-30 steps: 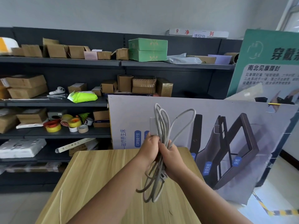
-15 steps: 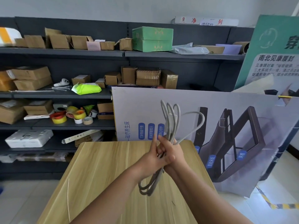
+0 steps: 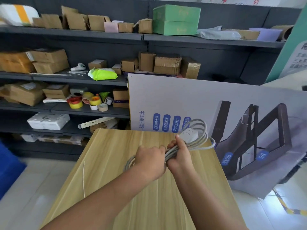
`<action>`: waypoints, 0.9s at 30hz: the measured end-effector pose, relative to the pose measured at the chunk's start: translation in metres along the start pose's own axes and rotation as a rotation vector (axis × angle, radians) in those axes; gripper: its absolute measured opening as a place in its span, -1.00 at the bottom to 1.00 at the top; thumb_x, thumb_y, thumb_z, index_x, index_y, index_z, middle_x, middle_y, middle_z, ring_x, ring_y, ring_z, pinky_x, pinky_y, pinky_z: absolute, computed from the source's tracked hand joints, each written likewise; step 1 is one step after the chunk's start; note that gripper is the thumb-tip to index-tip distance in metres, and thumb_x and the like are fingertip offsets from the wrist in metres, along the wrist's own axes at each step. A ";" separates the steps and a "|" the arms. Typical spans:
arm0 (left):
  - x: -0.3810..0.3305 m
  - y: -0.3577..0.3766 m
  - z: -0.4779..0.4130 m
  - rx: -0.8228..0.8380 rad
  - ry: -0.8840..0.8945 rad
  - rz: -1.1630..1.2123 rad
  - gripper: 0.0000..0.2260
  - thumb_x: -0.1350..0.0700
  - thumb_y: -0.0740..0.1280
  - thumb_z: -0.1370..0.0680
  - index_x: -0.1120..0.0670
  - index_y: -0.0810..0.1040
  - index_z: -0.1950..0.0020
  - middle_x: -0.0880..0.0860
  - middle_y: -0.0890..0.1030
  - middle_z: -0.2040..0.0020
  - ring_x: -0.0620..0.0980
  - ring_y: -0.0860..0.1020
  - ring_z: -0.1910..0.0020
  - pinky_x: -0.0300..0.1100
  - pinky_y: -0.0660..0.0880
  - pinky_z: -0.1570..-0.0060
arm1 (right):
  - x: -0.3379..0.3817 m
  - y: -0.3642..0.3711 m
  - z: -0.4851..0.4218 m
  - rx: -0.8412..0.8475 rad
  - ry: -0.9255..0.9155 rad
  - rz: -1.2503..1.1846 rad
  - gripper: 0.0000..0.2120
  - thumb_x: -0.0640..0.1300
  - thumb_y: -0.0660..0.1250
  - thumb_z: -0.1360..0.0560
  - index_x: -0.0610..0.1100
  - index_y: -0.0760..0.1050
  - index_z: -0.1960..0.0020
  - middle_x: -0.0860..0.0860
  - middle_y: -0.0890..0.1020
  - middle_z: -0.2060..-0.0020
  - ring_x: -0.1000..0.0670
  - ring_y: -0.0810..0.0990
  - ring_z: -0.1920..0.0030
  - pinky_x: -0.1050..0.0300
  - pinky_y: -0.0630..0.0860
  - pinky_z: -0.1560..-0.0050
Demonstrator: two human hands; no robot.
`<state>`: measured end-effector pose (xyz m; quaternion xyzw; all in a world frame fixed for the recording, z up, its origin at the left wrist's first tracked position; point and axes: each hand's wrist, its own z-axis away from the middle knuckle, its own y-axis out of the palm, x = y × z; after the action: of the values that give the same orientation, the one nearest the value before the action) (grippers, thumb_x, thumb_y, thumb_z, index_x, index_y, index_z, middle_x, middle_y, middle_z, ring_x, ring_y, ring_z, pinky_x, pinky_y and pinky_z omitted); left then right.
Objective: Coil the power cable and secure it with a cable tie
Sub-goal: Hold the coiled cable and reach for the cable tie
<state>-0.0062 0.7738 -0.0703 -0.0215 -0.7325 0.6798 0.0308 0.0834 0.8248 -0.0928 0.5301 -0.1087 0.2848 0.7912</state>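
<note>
Two bare forearms reaching in from the near edge of the wooden counter (image 3: 116, 163). A thin white cable tie (image 3: 83, 178) lying loose near the counter's left edge, well apart from both hands. Left hand (image 3: 149, 161) above the middle of the counter, fingers curled shut around the bundled grey power cable (image 3: 196, 140). Right hand (image 3: 180, 155) just beside it, touching it, fingers clamped on the same bundle, thumb up against the white socket block (image 3: 188, 134) at the cable's end. Cable held in several loops, tilted low-left to high-right: one end of the coil showing left of the left hand, the other fanning out past the counter's far right corner. Behind the far edge, a printed cardboard panel (image 3: 182, 100) standing upright. Farther back, dark shelves (image 3: 99, 34) with cardboard boxes, tape rolls (image 3: 86, 102) and a green box (image 3: 176, 19).
</note>
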 end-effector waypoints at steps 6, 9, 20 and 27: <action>0.015 0.033 0.011 0.043 -0.052 0.092 -0.60 0.15 0.26 -0.50 0.11 0.32 -0.33 0.10 0.65 -0.04 0.17 0.63 -0.01 -0.03 0.39 0.17 | -0.046 -0.025 -0.005 -0.024 0.057 0.253 -0.84 -0.20 0.34 -0.51 -0.21 0.51 0.23 -0.05 0.58 0.36 -0.03 0.58 0.30 0.03 0.51 0.15; 0.031 0.051 0.030 0.139 -0.108 0.288 -0.52 0.12 0.24 -0.50 0.05 0.27 -0.41 0.14 0.65 -0.03 0.23 0.62 0.02 -0.04 0.39 0.22 | -0.069 -0.031 -0.005 -0.011 0.162 0.392 -0.84 -0.20 0.42 -0.45 -0.22 0.56 0.00 -0.06 0.61 0.31 -0.02 0.61 0.24 0.02 0.54 0.15; 0.147 0.122 0.089 0.280 -0.621 1.328 -0.67 0.17 0.30 -0.47 0.05 0.55 -0.23 -0.03 0.65 0.14 -0.04 0.63 0.12 -0.14 0.58 0.09 | -0.196 -0.020 -0.019 0.407 0.388 1.031 -0.71 -0.01 0.36 -0.53 -0.12 0.53 -0.19 -0.27 0.64 -0.11 -0.11 0.64 -0.04 0.01 0.58 0.10; 0.276 0.165 0.143 -0.012 -1.047 1.305 -0.81 0.00 0.39 -0.42 0.05 0.49 0.32 -0.02 0.48 0.47 -0.01 0.44 0.46 -0.13 0.38 0.27 | -0.294 -0.050 -0.073 0.606 0.664 1.166 -0.61 0.10 0.29 -0.56 0.03 0.44 -0.36 -0.03 0.67 -0.14 -0.07 0.66 -0.13 -0.01 0.53 -0.17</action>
<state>-0.2937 0.6643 -0.2414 -0.1229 -0.4961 0.4794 -0.7134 -0.1373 0.7781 -0.3009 0.4676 -0.0439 0.8223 0.3213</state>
